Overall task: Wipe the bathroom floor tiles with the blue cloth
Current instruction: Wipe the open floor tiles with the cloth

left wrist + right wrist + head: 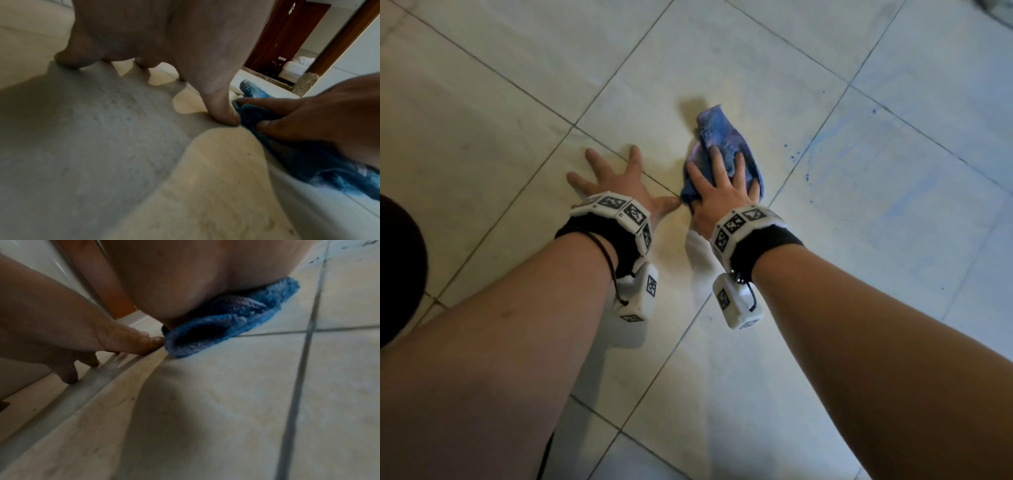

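Pale square floor tiles (524,113) with dark grout lines fill the scene. On them the left hand (616,181) lies flat, fingers straight and spread, holding nothing; its thumb tip touches the crumpled blue terry cloth (717,144). The right hand (722,186) presses that cloth onto the tile, fingers extended over it and thumb against its near edge. Blue smears and specks (835,150) mark the tiles to the right.

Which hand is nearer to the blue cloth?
Right. The right hand lies on the blue cloth, pressing it to the floor tiles. The left hand rests flat beside it, its thumb reaching the cloth's edge.
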A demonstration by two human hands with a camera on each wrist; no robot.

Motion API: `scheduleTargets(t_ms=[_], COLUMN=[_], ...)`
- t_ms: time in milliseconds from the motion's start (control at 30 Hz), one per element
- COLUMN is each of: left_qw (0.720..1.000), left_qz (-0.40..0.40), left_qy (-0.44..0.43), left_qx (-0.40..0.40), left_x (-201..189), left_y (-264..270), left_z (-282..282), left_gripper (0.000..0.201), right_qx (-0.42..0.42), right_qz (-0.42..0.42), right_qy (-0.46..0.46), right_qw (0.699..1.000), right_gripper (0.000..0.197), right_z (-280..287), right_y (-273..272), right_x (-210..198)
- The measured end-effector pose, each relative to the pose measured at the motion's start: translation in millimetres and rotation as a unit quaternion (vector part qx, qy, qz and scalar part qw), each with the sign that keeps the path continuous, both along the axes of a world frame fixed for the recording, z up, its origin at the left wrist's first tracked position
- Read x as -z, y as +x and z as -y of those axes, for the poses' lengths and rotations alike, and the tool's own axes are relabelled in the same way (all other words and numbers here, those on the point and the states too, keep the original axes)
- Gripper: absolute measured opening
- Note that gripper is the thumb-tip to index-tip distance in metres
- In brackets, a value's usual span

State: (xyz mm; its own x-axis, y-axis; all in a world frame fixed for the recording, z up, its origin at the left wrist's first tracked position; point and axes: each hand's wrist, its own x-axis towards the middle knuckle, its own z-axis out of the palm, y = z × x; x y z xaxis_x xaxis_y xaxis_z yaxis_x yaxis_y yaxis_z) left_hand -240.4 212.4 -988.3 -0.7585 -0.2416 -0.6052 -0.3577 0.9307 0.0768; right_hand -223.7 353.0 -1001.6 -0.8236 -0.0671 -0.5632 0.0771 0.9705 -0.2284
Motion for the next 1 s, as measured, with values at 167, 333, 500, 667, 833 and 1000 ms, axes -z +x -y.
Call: scheduleTargets(t_ms=[167, 333, 500, 667, 833, 1000], left_qw=[0.999, 0.999, 0.999, 0.999, 1.0, 0.998], left_qz=[0.028, 0.036, 0.025, 0.003, 0.008, -0.045], left_qy=[0.004, 0.009, 0.015, 0.014, 0.004, 0.039], left_qx=[-0.02, -0.017, -0.02, -0.029, -0.023, 0.021], left_x=[-11, -11, -9, -4, -3, 2], left_y=[-8, -6, -5, -3, -4, -6], left_z=[-3, -2, -2, -4, -4, -13], left_gripper=[0.113, 0.112, 0.109, 0.108, 0.11, 0.11], right_qx=[0.0, 0.07, 0.12, 0.031, -0.014, 0.008], right_qz=[-0.004, -0.01, -0.01, -0.018, -0.031, -0.023], right_qy=[-0.001, 0.032, 0.063, 0.034, 0.024, 0.028], right_qw=[1.0, 0.997, 0.991, 0.999, 0.999, 0.999], right_gripper=[0.067, 0.063, 0.062, 0.061, 0.06, 0.06], right_z=[-12, -59, -68, -28, -36, -54], right_y=[-18, -35, -20, 7, 33, 23], right_x=[-3, -7, -9, -5, 0, -2])
